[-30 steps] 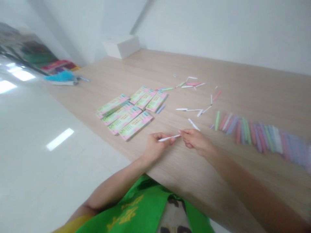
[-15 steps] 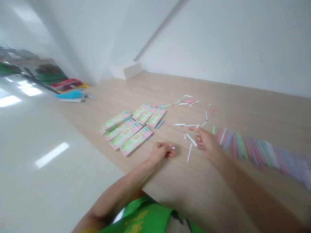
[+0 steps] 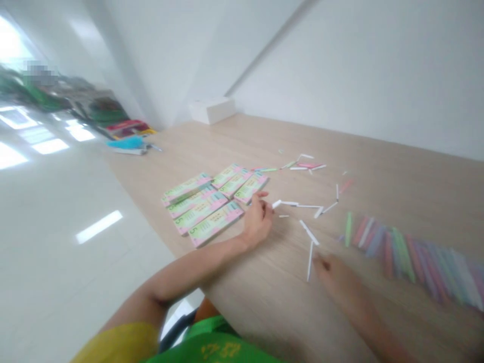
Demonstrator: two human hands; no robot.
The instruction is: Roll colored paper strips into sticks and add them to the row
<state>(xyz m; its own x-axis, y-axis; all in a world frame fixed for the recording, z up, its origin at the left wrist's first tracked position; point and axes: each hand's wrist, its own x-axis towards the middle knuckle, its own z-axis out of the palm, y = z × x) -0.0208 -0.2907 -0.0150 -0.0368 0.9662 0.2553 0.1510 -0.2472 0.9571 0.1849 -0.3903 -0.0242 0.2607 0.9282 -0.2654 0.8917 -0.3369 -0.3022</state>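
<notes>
My left hand (image 3: 259, 219) is beside the boxes, fingers bent, its fingertips closed on the end of a short white stick (image 3: 277, 204), chalk-like in look. That stick lies at the left end of a broken line of thin white sticks (image 3: 310, 206). My right hand (image 3: 336, 275) is blurred, low on the table, its fingers curled together; anything inside them is hidden. Just beyond its fingertips lie two more white sticks, one slanted (image 3: 309, 233) and one nearly upright in view (image 3: 310, 262). A tiny white piece (image 3: 283, 216) lies between the hands.
Several flat green-and-pink boxes (image 3: 215, 223) marked 5 lie left of my left hand. A row of coloured sticks (image 3: 404, 252) is on the right. Further back are more pink, green and white sticks (image 3: 310, 165), a white box (image 3: 215, 110) and a blue item (image 3: 126, 142).
My left hand has moved forward to the left end of the white line. My right hand has drawn back toward me, its pointing finger now curled. The view has shifted slightly.
</notes>
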